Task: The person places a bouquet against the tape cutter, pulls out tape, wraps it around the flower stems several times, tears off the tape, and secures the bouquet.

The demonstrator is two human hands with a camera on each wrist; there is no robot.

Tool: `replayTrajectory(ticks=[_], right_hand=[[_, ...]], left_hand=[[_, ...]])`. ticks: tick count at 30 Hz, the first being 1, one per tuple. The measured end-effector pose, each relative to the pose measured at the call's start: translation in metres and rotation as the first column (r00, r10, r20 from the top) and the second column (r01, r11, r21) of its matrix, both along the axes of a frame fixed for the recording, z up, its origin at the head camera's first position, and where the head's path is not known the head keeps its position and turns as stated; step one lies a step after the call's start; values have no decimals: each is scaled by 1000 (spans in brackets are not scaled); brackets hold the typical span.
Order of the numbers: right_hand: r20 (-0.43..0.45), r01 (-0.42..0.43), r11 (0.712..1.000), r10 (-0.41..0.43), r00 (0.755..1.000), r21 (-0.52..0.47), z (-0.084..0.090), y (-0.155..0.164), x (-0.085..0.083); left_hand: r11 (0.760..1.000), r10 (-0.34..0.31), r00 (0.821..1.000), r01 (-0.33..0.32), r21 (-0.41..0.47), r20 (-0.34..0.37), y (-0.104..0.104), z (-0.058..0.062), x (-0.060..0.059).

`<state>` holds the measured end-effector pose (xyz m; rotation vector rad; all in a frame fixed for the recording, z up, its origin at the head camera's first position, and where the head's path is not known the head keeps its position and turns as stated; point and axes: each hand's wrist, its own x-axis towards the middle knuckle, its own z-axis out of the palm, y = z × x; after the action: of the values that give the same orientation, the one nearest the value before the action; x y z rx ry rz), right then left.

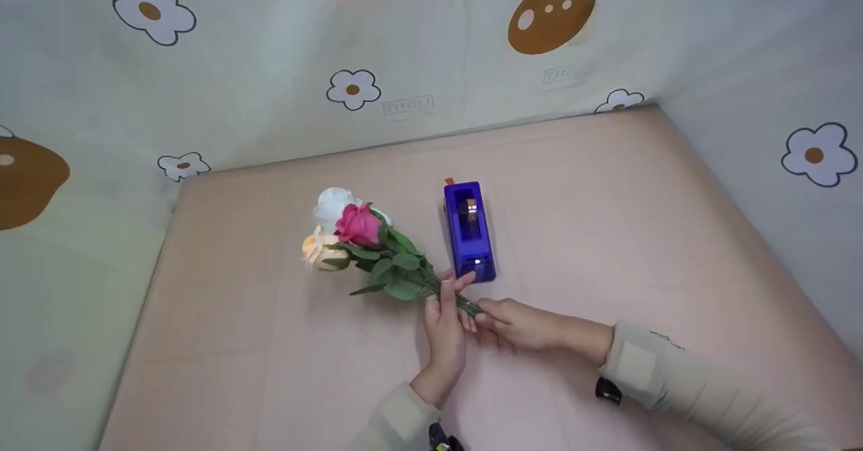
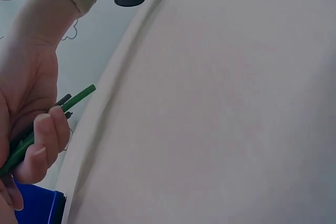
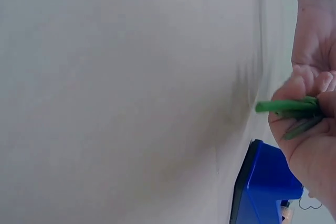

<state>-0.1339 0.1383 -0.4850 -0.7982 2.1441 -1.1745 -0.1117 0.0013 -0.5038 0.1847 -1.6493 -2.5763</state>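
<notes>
Head view, nearest first: left hand (image 1: 445,344) curls round a bundle of stems (image 1: 470,305); right hand (image 1: 522,324), just to its right, pinches them near the cut ends. Step, as judged: gathering and evening the bundle. Next move seems to call for one hand keeping it tight while the other comes free. Far-left of the hands: leaves (image 1: 404,262), then cream bloom (image 1: 317,250), pink bloom (image 1: 359,226) and white bloom (image 1: 334,206), partly overlapped. Right of these, blue tape dispenser (image 1: 476,249) on the desk (image 1: 323,370); fingertip contact with its near end unclear. Stem count uncertain; several right fingers hidden. Wrist views crop the dispenser and omit the blooms.
</notes>
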Motion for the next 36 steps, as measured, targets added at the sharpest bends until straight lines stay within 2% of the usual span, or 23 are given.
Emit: replayTrajectory(ticks=[4, 6, 12, 17, 21, 26, 33, 36], right_hand=[[-36, 30, 1000, -30, 999, 1, -1, -3, 3], [-23, 23, 1000, -23, 999, 2, 0, -2, 3], [59, -100, 994, 97, 993, 41, 4, 17, -3], [139, -163, 985, 154, 978, 55, 3, 28, -2], [171, -148, 988, 137, 976, 50, 0, 23, 3], [144, -98, 992, 85, 986, 84, 0, 15, 5], [142, -101, 988, 84, 986, 118, 2, 14, 3], [106, -79, 987, 64, 992, 139, 4, 15, 1]], left_hand=[[1000, 6, 1000, -6, -3, 9, -1, -1, -1], [1000, -8, 1000, 9, -29, 15, -2, -1, -1], [986, -61, 998, 66, -154, 35, -9, 4, -6], [974, -66, 997, 70, -215, 27, -13, 7, -8], [978, -62, 998, 64, -200, 17, -12, 7, -6], [984, -55, 998, 56, -171, 13, -12, 4, -4], [987, -71, 997, 72, -143, 12, -14, 2, -3], [989, -85, 996, 86, -123, 12, -15, 2, -3]])
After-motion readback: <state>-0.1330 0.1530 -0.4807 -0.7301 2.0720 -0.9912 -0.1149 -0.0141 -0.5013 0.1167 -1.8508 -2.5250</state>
